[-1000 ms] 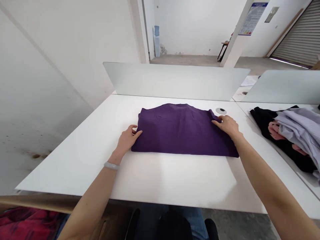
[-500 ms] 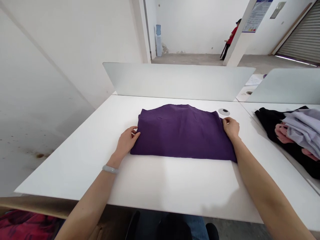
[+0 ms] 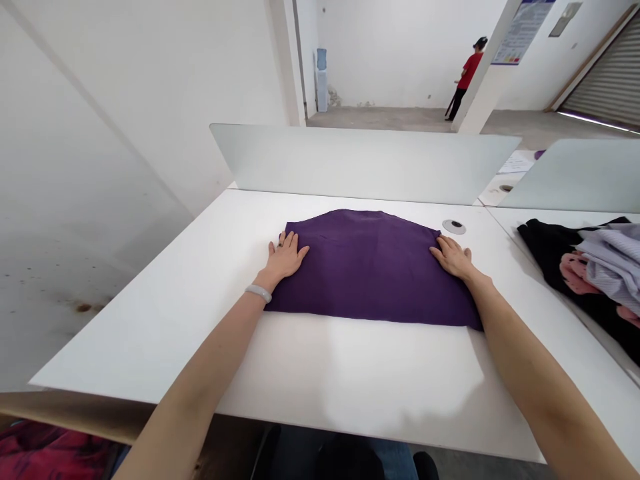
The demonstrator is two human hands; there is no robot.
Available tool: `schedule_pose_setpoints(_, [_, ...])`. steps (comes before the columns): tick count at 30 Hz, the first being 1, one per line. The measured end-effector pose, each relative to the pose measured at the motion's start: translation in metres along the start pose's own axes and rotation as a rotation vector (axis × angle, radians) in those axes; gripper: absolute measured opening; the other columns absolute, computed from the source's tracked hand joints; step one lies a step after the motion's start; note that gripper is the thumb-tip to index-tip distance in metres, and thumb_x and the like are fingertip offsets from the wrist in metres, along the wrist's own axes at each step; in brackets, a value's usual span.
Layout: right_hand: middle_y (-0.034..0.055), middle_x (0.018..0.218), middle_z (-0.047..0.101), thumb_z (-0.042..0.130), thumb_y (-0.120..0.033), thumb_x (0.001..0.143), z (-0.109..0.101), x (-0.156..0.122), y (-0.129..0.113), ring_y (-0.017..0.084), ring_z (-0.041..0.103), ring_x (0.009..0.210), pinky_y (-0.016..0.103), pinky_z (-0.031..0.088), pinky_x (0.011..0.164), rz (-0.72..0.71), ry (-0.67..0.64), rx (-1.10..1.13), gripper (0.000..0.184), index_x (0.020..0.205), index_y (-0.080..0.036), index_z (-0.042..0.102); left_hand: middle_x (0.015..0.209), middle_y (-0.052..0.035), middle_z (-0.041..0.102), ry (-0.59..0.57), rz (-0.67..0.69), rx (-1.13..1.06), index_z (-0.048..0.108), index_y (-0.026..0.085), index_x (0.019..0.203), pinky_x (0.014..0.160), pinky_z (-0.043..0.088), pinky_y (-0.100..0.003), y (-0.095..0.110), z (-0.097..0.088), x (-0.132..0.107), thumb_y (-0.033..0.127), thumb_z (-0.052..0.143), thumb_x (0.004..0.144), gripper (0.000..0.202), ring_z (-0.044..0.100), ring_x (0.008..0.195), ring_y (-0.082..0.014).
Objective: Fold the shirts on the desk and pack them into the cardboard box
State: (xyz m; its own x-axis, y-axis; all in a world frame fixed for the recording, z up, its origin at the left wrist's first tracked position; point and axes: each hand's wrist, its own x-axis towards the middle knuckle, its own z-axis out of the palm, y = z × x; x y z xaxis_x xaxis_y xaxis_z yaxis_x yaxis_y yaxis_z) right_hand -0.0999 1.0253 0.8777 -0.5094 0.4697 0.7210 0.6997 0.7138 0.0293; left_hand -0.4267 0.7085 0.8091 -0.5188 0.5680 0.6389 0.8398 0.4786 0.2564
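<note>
A folded purple garment (image 3: 370,267) lies flat on the white table (image 3: 320,373). My left hand (image 3: 285,257) rests palm down on its left end, fingers stretched out and flat; a pale bracelet sits on that wrist. On the garment's right end my right hand (image 3: 453,257) also lies flat with fingers spread, pressing the cloth. Neither hand holds anything.
A grey divider panel (image 3: 360,163) stands along the table's far edge. A round cable grommet (image 3: 454,227) sits beside the garment's far right corner. A heap of black, pink and lilac clothes (image 3: 585,267) lies on the neighbouring table. A person in red (image 3: 467,73) stands far back.
Both hands have left the garment's side edges and moved onto its top, now lying flat with fingers spread. The small raised fold at the right corner has been flattened.
</note>
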Motion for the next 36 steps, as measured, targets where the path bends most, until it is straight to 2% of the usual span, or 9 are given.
schedule_pose_setpoints(5, [0.0131,0.151,0.036,0.026,-0.047,0.095,0.002,-0.001,0.001,0.032,0.031,0.139,0.069,0.023,0.106,0.006,0.025,-0.004,0.053,0.137,-0.019,0.043,0.159,-0.0136,0.018,0.008,-0.004,-0.027,0.024,0.011,0.151,0.116,0.014,-0.058,-0.004,0.008,0.002,0.05,0.018,0.097,0.067,0.009,0.148,-0.0303])
schedule_pose_setpoints(7, [0.0134,0.149,0.039,0.029,-0.046,0.095,0.001,-0.004,0.002,0.031,0.035,0.136,0.063,0.027,0.108,0.003,0.066,0.019,0.052,0.134,-0.017,0.047,0.159,-0.0135,0.018,0.007,0.003,-0.029,0.025,0.011,0.151,0.116,0.014,-0.057,-0.004,0.008,0.002,0.051,0.019,0.097,0.067,0.009,0.148,-0.0302])
schedule_pose_setpoints(12, [0.019,0.126,0.059,0.047,-0.045,0.087,-0.014,-0.024,0.011,0.032,0.055,0.116,0.046,0.043,0.098,0.048,0.195,0.034,0.048,0.118,-0.011,0.063,0.158,-0.0145,0.021,0.043,0.007,-0.012,0.027,0.011,0.15,0.115,0.016,-0.059,-0.003,0.01,-0.02,0.05,0.019,0.097,0.066,0.013,0.147,-0.0317])
schedule_pose_setpoints(15, [0.0156,0.103,0.068,0.06,-0.048,0.079,-0.033,-0.039,0.015,0.031,0.063,0.097,0.043,0.049,0.086,0.166,0.094,0.087,0.045,0.104,-0.012,0.069,0.158,-0.0152,0.022,0.077,-0.009,0.024,0.028,0.01,0.15,0.113,0.018,-0.061,-0.004,0.012,-0.044,0.051,0.018,0.097,0.067,0.014,0.147,-0.0329])
schedule_pose_setpoints(19, [0.0103,0.083,0.071,0.072,-0.055,0.067,-0.052,-0.05,0.015,0.026,0.066,0.075,0.034,0.05,0.06,0.316,-0.141,0.429,0.047,0.091,-0.014,0.071,0.158,-0.0144,0.024,0.067,-0.037,0.078,0.03,0.013,0.149,0.113,0.016,-0.065,0.002,0.005,-0.063,0.05,0.02,0.097,0.065,0.012,0.147,-0.0339])
schedule_pose_setpoints(23, [0.0114,0.074,0.071,0.081,-0.044,0.06,-0.057,-0.054,0.008,0.023,0.065,0.063,0.031,0.052,0.051,0.445,-0.313,0.861,0.04,0.083,-0.012,0.07,0.158,-0.0139,0.024,0.102,0.075,0.082,0.033,0.012,0.148,0.114,0.013,-0.063,0.038,-0.009,-0.061,0.044,0.026,0.098,0.06,0.01,0.147,-0.0328])
schedule_pose_setpoints(27, [0.01,0.068,0.07,0.079,-0.029,0.066,-0.061,-0.062,-0.002,0.02,0.065,0.055,0.03,0.056,0.051,0.614,-0.411,1.068,0.023,0.078,-0.013,0.066,0.157,-0.0147,0.025,0.085,0.252,-0.018,0.033,0.01,0.148,0.115,0.016,-0.06,0.102,-0.011,-0.045,0.04,0.028,0.098,0.059,0.013,0.147,-0.0313])
schedule_pose_setpoints(32, [0.0072,0.061,0.068,0.072,-0.02,0.074,-0.069,-0.091,-0.001,0.017,0.063,0.049,0.026,0.054,0.046,0.64,-0.386,1.195,0.011,0.073,-0.013,0.063,0.159,-0.014,0.02,0.023,0.3,-0.145,0.028,0.007,0.15,0.118,0.013,-0.056,0.17,0.008,-0.029,0.045,0.021,0.098,0.065,0.01,0.148,-0.0288])
schedule_pose_setpoints(36, [0.0088,0.065,0.07,0.07,-0.016,0.076,-0.068,-0.119,0.012,0.018,0.065,0.05,0.025,0.055,0.047,0.659,-0.384,1.297,0.006,0.077,-0.013,0.064,0.159,-0.0128,0.021,-0.006,0.293,-0.156,0.023,0.006,0.151,0.12,0.007,-0.053,0.19,0.03,-0.034,0.05,0.015,0.097,0.07,0.009,0.148,-0.0266])
